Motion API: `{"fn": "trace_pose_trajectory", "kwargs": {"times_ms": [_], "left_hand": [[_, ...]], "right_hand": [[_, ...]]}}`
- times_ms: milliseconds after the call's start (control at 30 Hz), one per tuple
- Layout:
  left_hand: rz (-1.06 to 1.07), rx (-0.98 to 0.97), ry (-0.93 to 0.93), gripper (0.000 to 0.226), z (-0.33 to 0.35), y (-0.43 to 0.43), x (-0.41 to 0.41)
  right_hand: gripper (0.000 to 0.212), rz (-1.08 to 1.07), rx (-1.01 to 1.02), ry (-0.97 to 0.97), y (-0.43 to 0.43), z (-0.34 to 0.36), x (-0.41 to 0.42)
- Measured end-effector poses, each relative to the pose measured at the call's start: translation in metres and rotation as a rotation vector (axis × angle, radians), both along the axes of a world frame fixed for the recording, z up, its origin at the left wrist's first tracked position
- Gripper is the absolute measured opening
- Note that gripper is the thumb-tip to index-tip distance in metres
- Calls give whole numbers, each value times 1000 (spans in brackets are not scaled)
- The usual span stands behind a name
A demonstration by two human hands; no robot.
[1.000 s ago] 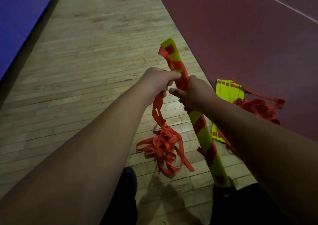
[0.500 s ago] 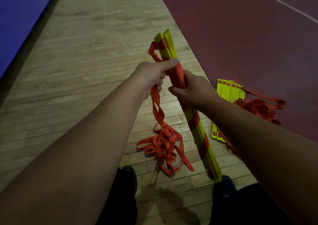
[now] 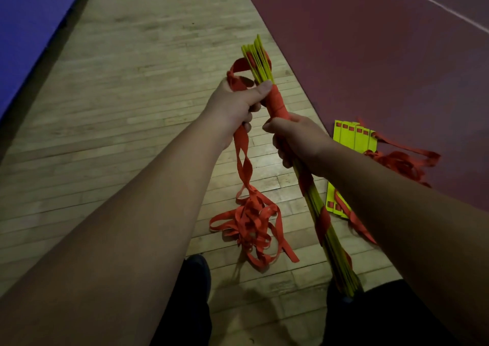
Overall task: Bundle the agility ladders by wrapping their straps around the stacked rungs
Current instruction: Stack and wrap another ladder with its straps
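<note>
I hold the stack of flat yellow plastic ladder rungs as 1 long bundle. Its long axis runs from down by my right leg up and away from me, the top end leaning a little left. My right hand grips the bundle around its middle, fingers curled round it. My left hand sits just above and to the left, thumb laid against the rungs, the other fingers closed on the flat orange webbing strap. So the free strap lies on the left side of the bundle, and the left hand is the nearer one to the bare top end. I judge the next turn has to go there, across the rungs above my thumb.

Between my 2 hands the strap is wound into a tight orange band. Lower down, looser diagonal turns cross the yellow. The top rungs fan apart slightly, with a small loop of strap beside them. Below my left fist the strap hangs twisted to a tangled heap on the pale wooden plank floor, so plenty is left to wind. A 2nd yellow ladder lies unbundled beyond my right forearm, at the edge of the dark red mat.
</note>
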State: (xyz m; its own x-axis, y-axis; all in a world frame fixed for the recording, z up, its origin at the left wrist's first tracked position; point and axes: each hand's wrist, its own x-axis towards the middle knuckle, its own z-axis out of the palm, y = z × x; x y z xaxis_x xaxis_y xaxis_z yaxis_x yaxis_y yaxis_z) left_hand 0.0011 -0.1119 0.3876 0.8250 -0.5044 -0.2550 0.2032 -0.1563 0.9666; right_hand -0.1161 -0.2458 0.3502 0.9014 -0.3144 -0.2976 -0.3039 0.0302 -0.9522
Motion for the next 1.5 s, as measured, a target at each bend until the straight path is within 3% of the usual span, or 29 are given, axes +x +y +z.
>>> {"fn": "trace_pose_trajectory", "kwargs": {"times_ms": [133,233,367,467,600,667,767,833,900,967,1033,1133,1300,1400,1500], "left_hand": [[-40,24,-70,22,-3,-4,-1],[-34,69,-90,25,-4,-6,-2],[-45,278,-305,29,-8,-6,-3],[-65,468,-416,30,-8,-8,-7],[13,451,-334,38,-10,-8,-4],[30,397,-271,46,-12,-6,0],[42,313,-123,97,-13,-4,1],[81,249,-56,116,-18,-4,4],[150,189,7,102,-17,-3,3],[210,146,15,55,-16,-3,5],[230,120,31,31,-15,0,6],[199,130,7,35,-18,1,7],[47,375,-220,70,-10,-3,1],[-67,504,-386,61,-9,-2,2],[-182,488,-359,34,-11,9,9]], "right_hand": [[28,-40,-57,19,1,-2,2],[29,-57,-182,47,3,-5,3],[41,-41,-455,107,5,-5,5],[56,-2,-546,169,6,-8,4],[61,14,-575,178,6,-12,3],[62,4,-565,167,5,-13,3],[61,-5,-506,143,3,-13,3],[61,5,-479,136,3,-13,2],[61,22,-442,128,3,-13,2],[59,41,-415,119,4,-13,2],[57,52,-432,115,6,-12,2],[58,34,-444,107,8,-12,2],[65,-25,-520,124,8,-14,2],[63,-33,-556,136,8,-16,2],[55,-63,-550,135,5,-17,2]]}}
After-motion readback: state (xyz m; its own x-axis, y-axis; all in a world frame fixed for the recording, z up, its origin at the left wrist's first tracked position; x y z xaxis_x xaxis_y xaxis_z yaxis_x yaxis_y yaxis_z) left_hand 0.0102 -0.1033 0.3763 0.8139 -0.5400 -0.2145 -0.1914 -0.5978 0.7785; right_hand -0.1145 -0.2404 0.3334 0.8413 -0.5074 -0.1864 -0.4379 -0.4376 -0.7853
